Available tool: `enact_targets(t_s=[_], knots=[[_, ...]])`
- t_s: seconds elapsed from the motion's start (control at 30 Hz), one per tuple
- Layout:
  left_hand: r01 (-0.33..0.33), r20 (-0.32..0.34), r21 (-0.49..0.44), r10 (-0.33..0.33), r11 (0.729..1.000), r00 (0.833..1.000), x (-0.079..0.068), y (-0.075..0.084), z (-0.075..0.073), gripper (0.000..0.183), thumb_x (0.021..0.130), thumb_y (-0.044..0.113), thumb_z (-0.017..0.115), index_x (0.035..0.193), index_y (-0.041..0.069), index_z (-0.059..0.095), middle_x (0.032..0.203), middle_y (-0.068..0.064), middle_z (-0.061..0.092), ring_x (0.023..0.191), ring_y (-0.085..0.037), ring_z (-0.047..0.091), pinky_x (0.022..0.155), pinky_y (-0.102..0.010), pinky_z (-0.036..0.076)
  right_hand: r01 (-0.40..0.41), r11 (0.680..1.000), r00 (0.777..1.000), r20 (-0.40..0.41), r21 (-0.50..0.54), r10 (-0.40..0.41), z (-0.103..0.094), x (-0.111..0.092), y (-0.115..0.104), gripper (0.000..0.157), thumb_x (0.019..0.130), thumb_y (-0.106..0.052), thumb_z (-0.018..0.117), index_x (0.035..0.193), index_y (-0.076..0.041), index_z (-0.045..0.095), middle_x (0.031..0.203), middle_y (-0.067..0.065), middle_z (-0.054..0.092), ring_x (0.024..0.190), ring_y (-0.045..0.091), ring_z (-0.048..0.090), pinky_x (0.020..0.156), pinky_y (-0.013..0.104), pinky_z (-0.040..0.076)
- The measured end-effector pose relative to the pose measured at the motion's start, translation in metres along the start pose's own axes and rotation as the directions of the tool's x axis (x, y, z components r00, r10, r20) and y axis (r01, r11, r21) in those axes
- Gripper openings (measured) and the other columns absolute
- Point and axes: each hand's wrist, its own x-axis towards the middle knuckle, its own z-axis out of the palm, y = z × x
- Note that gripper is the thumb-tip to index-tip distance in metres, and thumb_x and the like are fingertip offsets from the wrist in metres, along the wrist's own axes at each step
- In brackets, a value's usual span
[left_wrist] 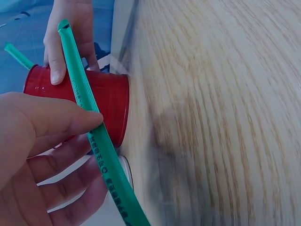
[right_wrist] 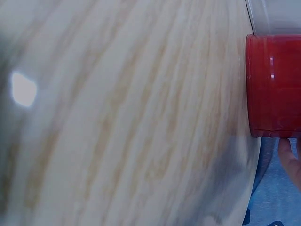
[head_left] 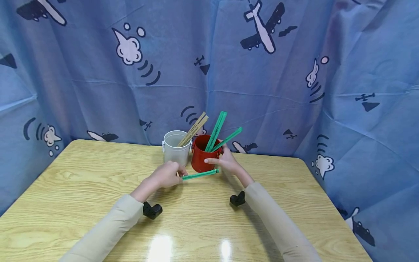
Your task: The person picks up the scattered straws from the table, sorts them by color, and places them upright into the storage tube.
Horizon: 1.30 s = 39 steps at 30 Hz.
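Note:
My left hand [head_left: 167,174] pinches a green packet of wrapped chopsticks [head_left: 200,174] with dark printing along it, above the table in front of the buckets. In the left wrist view, thumb and fingertips meet on the green packet [left_wrist: 96,136]. My right hand [head_left: 226,160] grips the right side of a small red bucket [head_left: 202,162], thumb on its front and fingers round the side. Other green packets [head_left: 216,131] stand in the red bucket, leaning right. Only fingertips [right_wrist: 286,150] of that hand show in the right wrist view, under the red bucket's side.
A white bucket [head_left: 173,149] stands left of the red one, holding several beige packets [head_left: 194,131] that lean right. The wooden table [head_left: 98,174] ends just behind the buckets at a blue patterned curtain [head_left: 176,72]. Black devices [head_left: 152,210] are on both wrists.

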Motion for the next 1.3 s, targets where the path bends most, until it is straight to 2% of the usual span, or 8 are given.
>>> enact_targets(t_s=[0.33, 0.5, 0.57, 0.7, 0.8, 0.93, 1.13, 1.3], knots=[[-0.024, 0.005, -0.063, 0.025, 0.998, 1.000, -0.002, -0.001, -0.005, 0.013, 0.082, 0.009, 0.073, 0.095, 0.008, 0.076, 0.089, -0.001, 0.074, 0.072, -0.006, 0.057, 0.064, -0.022, 0.046, -0.013, 1.000, 0.999, -0.047, -0.028, 0.012, 0.003, -0.003, 0.001, 0.086, 0.077, -0.012, 0.080, 0.146, -0.017, 0.029, 0.145, 0.011, 0.042, 0.136, 0.030, 0.036, 0.111, 0.057, 0.032], [-0.067, -0.018, -0.113, 0.065, 0.991, 0.998, -0.003, 0.006, -0.013, 0.011, 0.083, 0.009, 0.073, 0.094, 0.007, 0.075, 0.084, -0.001, 0.072, 0.069, -0.006, 0.056, 0.060, -0.020, 0.046, 0.016, 1.000, 0.999, -0.031, -0.013, -0.017, 0.005, -0.007, 0.000, 0.085, 0.077, -0.005, 0.078, 0.145, -0.009, 0.027, 0.143, 0.018, 0.042, 0.132, 0.034, 0.041, 0.111, 0.053, 0.034], [-0.091, -0.038, -0.147, 0.086, 0.985, 0.996, -0.002, 0.010, -0.019, 0.012, 0.083, 0.008, 0.072, 0.095, 0.007, 0.074, 0.083, -0.001, 0.071, 0.069, -0.007, 0.057, 0.059, -0.020, 0.047, 0.024, 1.000, 1.000, -0.019, 0.005, -0.024, 0.005, -0.010, -0.006, 0.085, 0.077, -0.001, 0.076, 0.145, -0.005, 0.025, 0.143, 0.022, 0.041, 0.132, 0.038, 0.041, 0.112, 0.054, 0.032], [-0.130, -0.092, -0.212, 0.113, 0.968, 0.989, 0.005, 0.020, -0.031, 0.014, 0.085, 0.007, 0.070, 0.098, 0.006, 0.073, 0.082, -0.002, 0.069, 0.070, -0.009, 0.059, 0.062, -0.020, 0.050, -0.030, 0.999, 0.999, -0.014, -0.012, 0.030, 0.005, -0.015, -0.025, 0.088, 0.079, -0.004, 0.075, 0.149, -0.005, 0.021, 0.148, 0.021, 0.036, 0.139, 0.037, 0.032, 0.114, 0.058, 0.027], [-0.136, -0.149, -0.226, 0.103, 0.965, 0.983, 0.013, 0.027, -0.039, 0.015, 0.086, 0.009, 0.070, 0.101, 0.006, 0.072, 0.083, -0.003, 0.069, 0.071, -0.011, 0.059, 0.063, -0.021, 0.051, -0.054, 0.997, 0.998, -0.029, -0.058, 0.053, 0.003, -0.008, -0.019, 0.092, 0.080, -0.012, 0.076, 0.151, -0.011, 0.018, 0.153, 0.016, 0.030, 0.143, 0.034, 0.026, 0.115, 0.059, 0.025], [-0.127, -0.222, -0.221, 0.076, 0.967, 0.972, 0.024, 0.035, -0.045, 0.018, 0.087, 0.012, 0.069, 0.105, 0.007, 0.071, 0.084, -0.004, 0.069, 0.072, -0.013, 0.061, 0.067, -0.024, 0.052, -0.038, 0.998, 0.999, -0.036, -0.050, 0.036, 0.001, 0.001, 0.001, 0.091, 0.080, -0.015, 0.078, 0.150, -0.016, 0.020, 0.152, 0.012, 0.032, 0.141, 0.033, 0.031, 0.113, 0.058, 0.029], [-0.132, -0.302, -0.252, 0.052, 0.959, 0.952, 0.037, 0.046, -0.056, 0.022, 0.089, 0.012, 0.067, 0.109, 0.005, 0.070, 0.088, -0.007, 0.070, 0.076, -0.017, 0.063, 0.072, -0.028, 0.054, 0.002, 1.000, 1.000, -0.031, -0.022, -0.002, 0.002, 0.001, 0.002, 0.085, 0.080, -0.012, 0.077, 0.147, -0.015, 0.024, 0.147, 0.011, 0.038, 0.137, 0.031, 0.036, 0.112, 0.057, 0.032], [-0.139, -0.387, -0.307, 0.009, 0.941, 0.922, 0.047, 0.055, -0.061, 0.025, 0.089, 0.013, 0.068, 0.113, 0.004, 0.068, 0.095, -0.010, 0.071, 0.081, -0.020, 0.066, 0.076, -0.031, 0.057, 0.013, 1.000, 1.000, -0.019, -0.009, -0.013, 0.003, 0.000, 0.002, 0.084, 0.080, -0.011, 0.076, 0.147, -0.014, 0.025, 0.146, 0.012, 0.040, 0.134, 0.031, 0.039, 0.110, 0.055, 0.036]])
